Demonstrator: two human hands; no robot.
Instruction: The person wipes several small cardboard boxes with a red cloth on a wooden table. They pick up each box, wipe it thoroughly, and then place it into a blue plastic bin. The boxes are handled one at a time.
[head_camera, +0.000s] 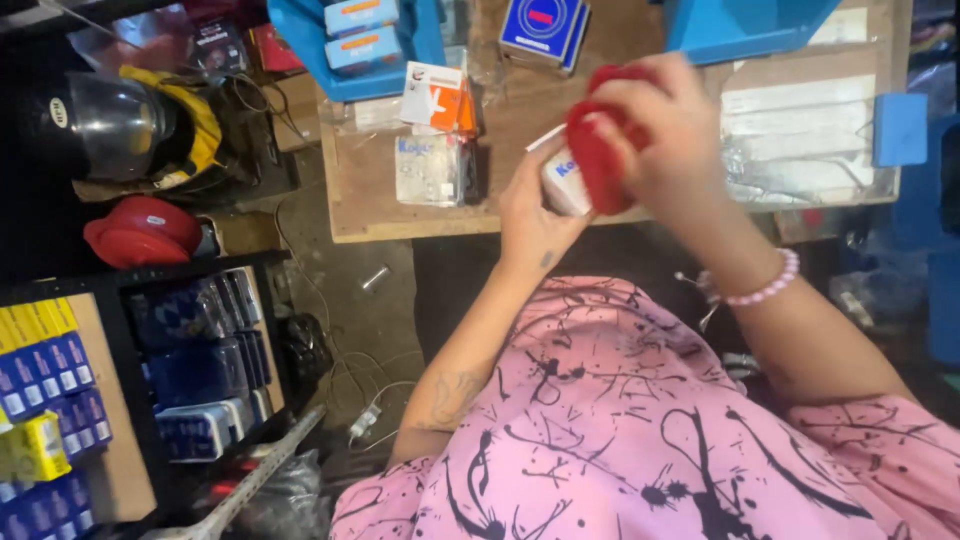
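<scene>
Here, the person's left hand (535, 205) comes up from below and has its grip clenched around a small white box (562, 180) with blue print, held above the near edge of the wooden surface (520, 110). The right hand (665, 125) is pressed against that box from the other side, its grip closed on a bunched red cloth (598, 150) that touches the box's end. A pink bead bracelet (765, 288) sits on the right wrist, and a pink shirt with black splatter marks (620, 430) fills the lower view.

On the surface, just left of the hands, lies a clear bag with small boxes (432, 170), with a white and orange carton (437, 95) beyond it and a blue square box (543, 28) further back. To the far left a helmet with a visor (110, 125) rests near a red cap (140, 230). Below those, a black shelf (130, 370) holds rows of blue and yellow boxes (45, 370).
</scene>
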